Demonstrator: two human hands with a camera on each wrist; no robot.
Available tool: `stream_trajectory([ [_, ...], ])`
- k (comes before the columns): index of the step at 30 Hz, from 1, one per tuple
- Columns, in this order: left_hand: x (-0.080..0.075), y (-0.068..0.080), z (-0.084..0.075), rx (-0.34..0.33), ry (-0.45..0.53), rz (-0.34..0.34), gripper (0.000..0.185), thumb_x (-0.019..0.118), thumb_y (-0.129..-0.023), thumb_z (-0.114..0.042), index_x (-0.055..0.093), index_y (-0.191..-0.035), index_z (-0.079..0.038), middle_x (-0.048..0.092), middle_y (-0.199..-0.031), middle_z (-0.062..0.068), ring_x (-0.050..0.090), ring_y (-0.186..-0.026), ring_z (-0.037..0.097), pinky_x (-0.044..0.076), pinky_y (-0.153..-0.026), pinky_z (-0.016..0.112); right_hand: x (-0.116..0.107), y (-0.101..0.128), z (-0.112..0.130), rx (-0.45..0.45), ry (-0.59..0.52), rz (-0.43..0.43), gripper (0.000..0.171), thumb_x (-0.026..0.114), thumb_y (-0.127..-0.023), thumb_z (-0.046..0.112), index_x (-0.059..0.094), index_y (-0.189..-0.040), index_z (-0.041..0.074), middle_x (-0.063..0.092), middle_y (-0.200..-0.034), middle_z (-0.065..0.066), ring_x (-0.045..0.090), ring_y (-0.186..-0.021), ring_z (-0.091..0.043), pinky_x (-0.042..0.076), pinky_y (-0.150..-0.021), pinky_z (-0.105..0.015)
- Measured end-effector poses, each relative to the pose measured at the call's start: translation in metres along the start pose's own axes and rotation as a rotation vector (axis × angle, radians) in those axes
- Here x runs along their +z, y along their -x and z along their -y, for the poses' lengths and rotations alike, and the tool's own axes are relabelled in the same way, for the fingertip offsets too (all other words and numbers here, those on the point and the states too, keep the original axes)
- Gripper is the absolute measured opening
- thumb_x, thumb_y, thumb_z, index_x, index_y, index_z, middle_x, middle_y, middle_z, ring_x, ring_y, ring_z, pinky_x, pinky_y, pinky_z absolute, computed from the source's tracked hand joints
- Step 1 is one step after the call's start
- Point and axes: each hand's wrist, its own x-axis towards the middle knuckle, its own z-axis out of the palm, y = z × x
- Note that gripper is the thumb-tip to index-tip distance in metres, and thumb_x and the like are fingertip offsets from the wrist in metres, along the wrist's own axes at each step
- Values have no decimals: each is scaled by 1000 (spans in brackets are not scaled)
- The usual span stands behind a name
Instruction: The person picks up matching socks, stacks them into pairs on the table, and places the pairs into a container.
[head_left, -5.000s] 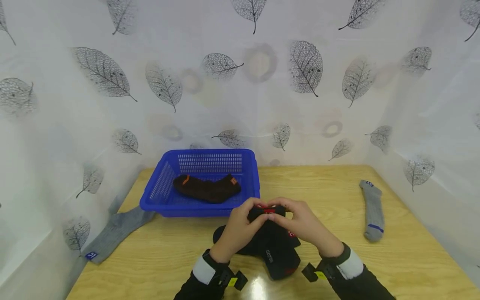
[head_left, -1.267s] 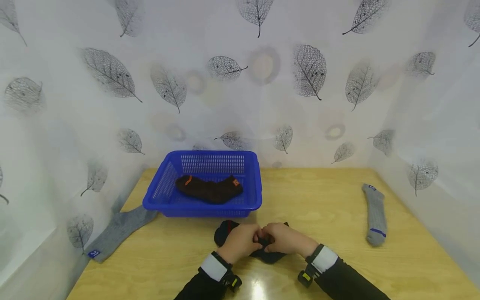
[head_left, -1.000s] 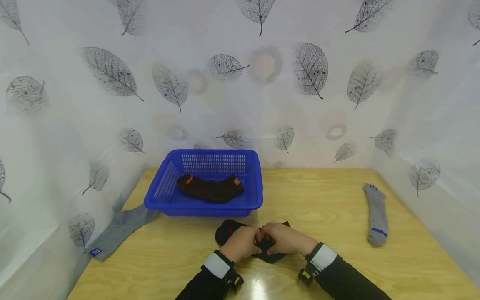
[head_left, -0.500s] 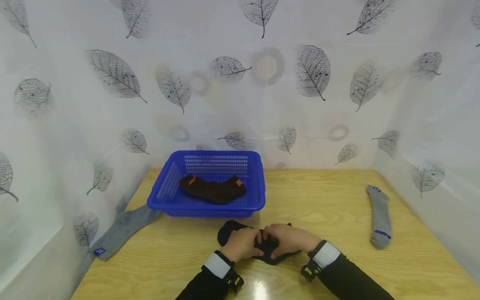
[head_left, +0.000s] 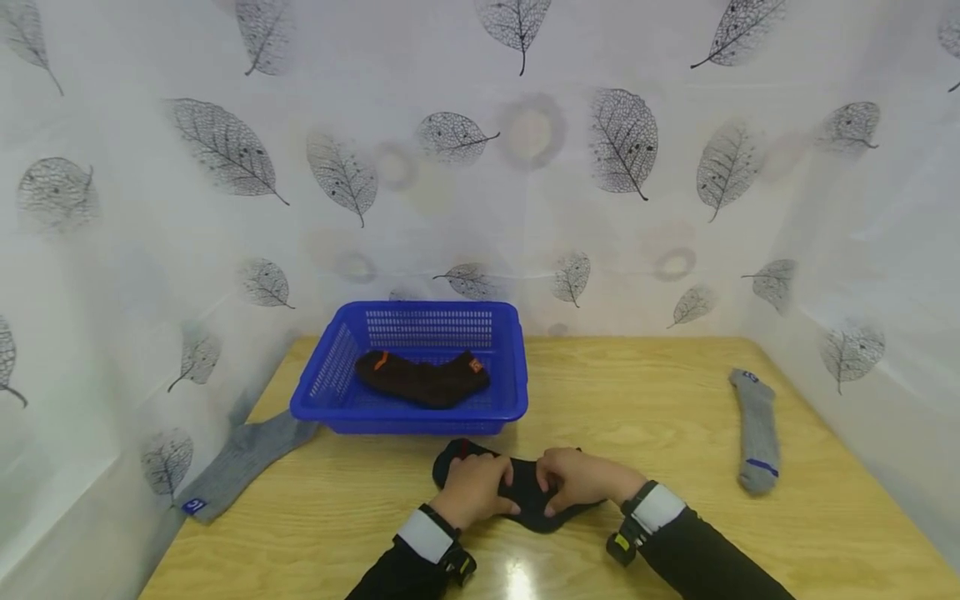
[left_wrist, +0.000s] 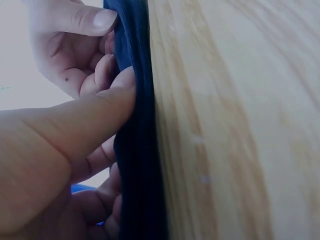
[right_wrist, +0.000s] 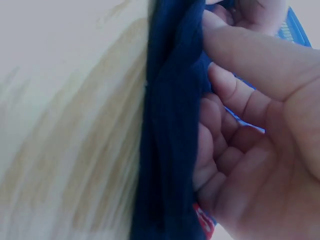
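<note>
Brown sock basketed — looks done. Your left hand and right hand pinch the black socks, near side — left grey sock, right grey sock untouched.

Dark sock, near-black from the head view, navy in both wrist views. Lying lengthwise on table, on the near side of blue basket, not touching it. Rounded end with thin red stripe near basket's right front corner; other end runs out right of basket. Bulges toward the person. Pinched at mid-length. Layers along edge; folded or stacked, can't tell. Red patch in right wrist view.
</note>
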Motion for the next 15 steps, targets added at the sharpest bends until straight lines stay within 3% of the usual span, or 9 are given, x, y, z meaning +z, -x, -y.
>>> stream_trajectory([
  [7, 1, 2, 2, 11, 16, -6, 38, 72, -62, -51, 49, -78, -25, 49, -76, -9, 49, -71, 14, 30, -61, 37, 2, 0, 7, 51, 102, -4, 30, 78, -64, 27, 52, -75, 18, 44, -74, 9, 42, -64, -5, 37, -56, -22],
  [15, -1, 4, 2, -17, 2, -6, 41, 71, -61, -54, 48, -77, -24, 46, -71, -10, 46, -65, 12, 27, -62, 38, 5, 7, 10, 95, 142, -19, 30, 77, -65, 28, 52, -80, 19, 43, -78, 8, 42, -66, -6, 37, -57, -23],
])
